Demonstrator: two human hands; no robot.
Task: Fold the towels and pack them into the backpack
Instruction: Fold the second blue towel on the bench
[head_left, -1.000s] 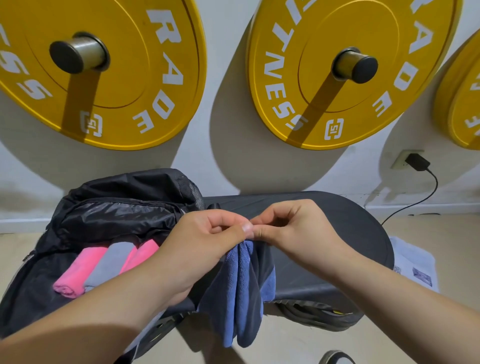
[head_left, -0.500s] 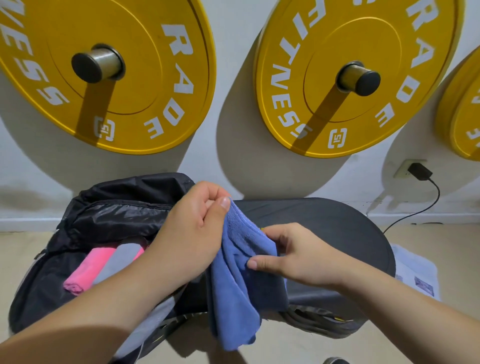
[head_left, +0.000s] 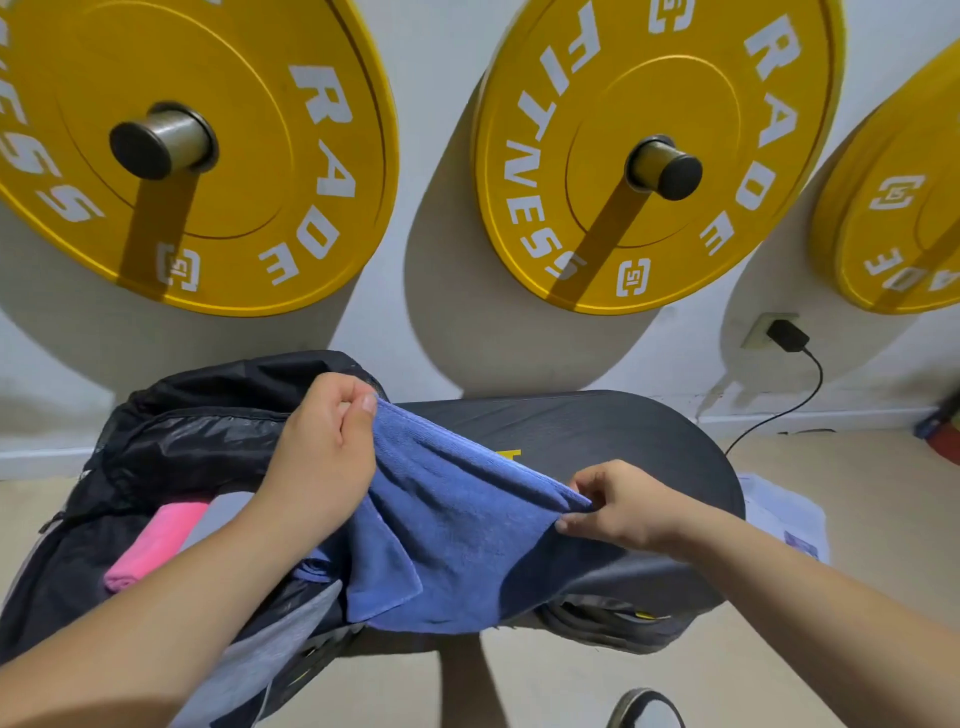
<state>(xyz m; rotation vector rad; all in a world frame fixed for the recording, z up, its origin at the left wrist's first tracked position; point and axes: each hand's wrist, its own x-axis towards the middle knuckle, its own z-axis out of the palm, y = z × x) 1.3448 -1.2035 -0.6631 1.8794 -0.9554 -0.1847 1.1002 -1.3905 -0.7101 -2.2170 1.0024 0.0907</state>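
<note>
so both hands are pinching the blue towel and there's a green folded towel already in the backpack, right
Not green: the head view shows the folded towel in the backpack is pink. The rest holds: the left hand and right hand both pinch the blue towel.

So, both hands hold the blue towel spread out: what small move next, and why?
Probably bring the left hand across to the right hand, halving the blue towel: each pinches a corner and it hangs spread open, not yet folded for the backpack.

Left hand (head_left: 324, 447) and right hand (head_left: 621, 506) pinch, held apart.
</note>
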